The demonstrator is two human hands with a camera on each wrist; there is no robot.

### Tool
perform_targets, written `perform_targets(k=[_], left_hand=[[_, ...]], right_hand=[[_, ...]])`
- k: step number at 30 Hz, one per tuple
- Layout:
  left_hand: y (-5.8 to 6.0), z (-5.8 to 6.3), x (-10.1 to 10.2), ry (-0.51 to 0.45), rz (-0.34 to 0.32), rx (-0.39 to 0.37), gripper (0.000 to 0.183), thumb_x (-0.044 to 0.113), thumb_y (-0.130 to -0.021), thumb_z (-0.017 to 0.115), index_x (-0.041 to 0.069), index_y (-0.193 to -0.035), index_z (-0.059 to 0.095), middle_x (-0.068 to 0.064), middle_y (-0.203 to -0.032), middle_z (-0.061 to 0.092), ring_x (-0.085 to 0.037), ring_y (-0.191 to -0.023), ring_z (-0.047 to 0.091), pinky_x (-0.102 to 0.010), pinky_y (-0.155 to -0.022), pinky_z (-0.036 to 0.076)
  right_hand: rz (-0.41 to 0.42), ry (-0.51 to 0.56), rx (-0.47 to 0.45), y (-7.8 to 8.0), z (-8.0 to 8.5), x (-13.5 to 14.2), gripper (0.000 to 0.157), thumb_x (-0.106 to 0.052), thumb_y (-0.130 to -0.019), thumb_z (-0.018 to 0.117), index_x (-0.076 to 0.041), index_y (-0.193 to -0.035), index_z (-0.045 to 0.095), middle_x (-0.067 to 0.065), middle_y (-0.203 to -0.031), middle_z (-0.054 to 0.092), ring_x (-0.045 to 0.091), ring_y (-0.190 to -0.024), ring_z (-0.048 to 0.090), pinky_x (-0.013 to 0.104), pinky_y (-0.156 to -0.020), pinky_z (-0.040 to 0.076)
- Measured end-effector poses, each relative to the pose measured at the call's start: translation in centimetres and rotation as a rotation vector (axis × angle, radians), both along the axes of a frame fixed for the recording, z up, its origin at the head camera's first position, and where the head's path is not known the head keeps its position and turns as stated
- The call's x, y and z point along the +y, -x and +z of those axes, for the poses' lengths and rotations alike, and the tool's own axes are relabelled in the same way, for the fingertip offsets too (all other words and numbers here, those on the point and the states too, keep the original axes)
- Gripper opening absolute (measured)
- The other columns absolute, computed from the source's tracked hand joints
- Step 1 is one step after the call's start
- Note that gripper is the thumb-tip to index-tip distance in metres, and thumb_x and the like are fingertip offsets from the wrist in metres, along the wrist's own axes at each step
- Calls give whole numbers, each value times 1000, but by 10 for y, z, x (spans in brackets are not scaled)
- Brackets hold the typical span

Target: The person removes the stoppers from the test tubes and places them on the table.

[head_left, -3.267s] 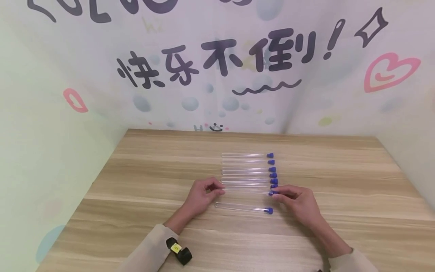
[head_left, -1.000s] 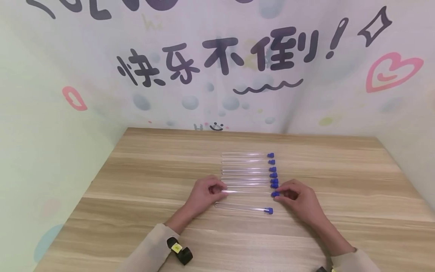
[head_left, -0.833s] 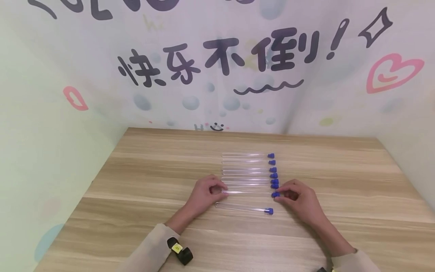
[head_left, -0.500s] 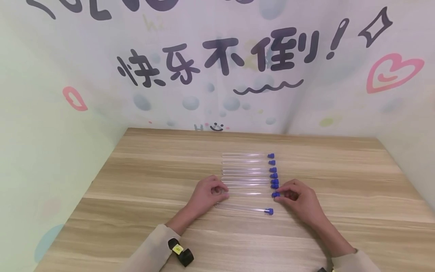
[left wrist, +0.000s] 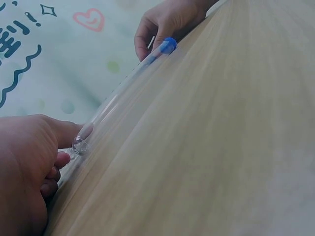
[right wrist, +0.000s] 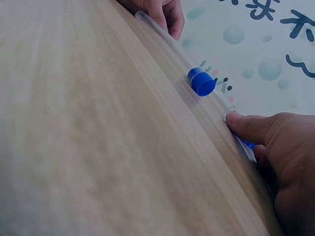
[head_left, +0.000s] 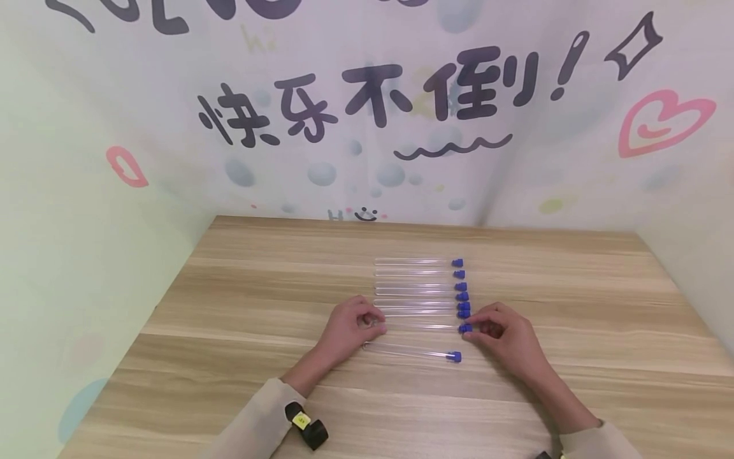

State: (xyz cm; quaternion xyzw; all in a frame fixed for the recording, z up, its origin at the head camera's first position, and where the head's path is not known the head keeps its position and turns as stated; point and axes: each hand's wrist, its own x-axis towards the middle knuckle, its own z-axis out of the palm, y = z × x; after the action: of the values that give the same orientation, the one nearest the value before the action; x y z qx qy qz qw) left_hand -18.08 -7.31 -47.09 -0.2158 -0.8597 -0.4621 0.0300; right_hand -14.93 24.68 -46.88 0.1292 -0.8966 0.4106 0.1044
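Observation:
A clear test tube with a blue cap (head_left: 427, 327) lies crosswise on the wooden table between both hands. At its left end, my left hand (head_left: 346, 330) pinches the tube between thumb and forefinger, covering the tip. The thumb and fingertips of my right hand (head_left: 507, 335) hold the blue cap at the other end. Nearer me, another capped test tube (head_left: 408, 350) lies at a slight slant; its cap (right wrist: 202, 82) shows large in the right wrist view, its rounded end (left wrist: 79, 145) beside the left hand in the left wrist view.
Beyond the held tube, several more capped test tubes (head_left: 413, 290) lie in a near-parallel row, blue caps to the right. The wooden table (head_left: 258, 268) ends at a printed cloth backdrop (head_left: 321, 172). A black band (head_left: 306, 426) sits on the left sleeve.
The held tube has gone from slightly slanted to nearly parallel with the row, its capped end shifting a little right. The left hand has edged slightly right; lately both hands are almost still.

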Motion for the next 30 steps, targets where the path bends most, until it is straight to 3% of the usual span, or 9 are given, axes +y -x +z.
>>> perform_targets(k=[14,23,30], left_hand=[[0,1,1,30,7,-21,13,17,-78,80,15,-88,73,6,-78,55,-10,-72,51,-24,-63,43],[-1,2,0,4,-18,15,14,15,-78,80,13,-91,73,6,-80,58,-9,-73,53,-24,-63,44],[0,-1,0,-8,-29,28,15,16,-78,80,13,-92,74,7,-80,58,-7,-72,52,-24,-63,44]], right_hand=[[0,8,0,1,0,1,21,-18,-72,84,-19,-90,73,-6,-84,60,11,-67,53,22,-57,46],[-4,21,-22,0,0,1,22,-18,-73,84,-19,-92,73,-7,-85,60,11,-68,54,22,-57,46],[-26,45,-8,-1,0,2,19,-21,-80,79,-20,-97,71,-10,-88,64,10,-69,57,21,-59,47]])
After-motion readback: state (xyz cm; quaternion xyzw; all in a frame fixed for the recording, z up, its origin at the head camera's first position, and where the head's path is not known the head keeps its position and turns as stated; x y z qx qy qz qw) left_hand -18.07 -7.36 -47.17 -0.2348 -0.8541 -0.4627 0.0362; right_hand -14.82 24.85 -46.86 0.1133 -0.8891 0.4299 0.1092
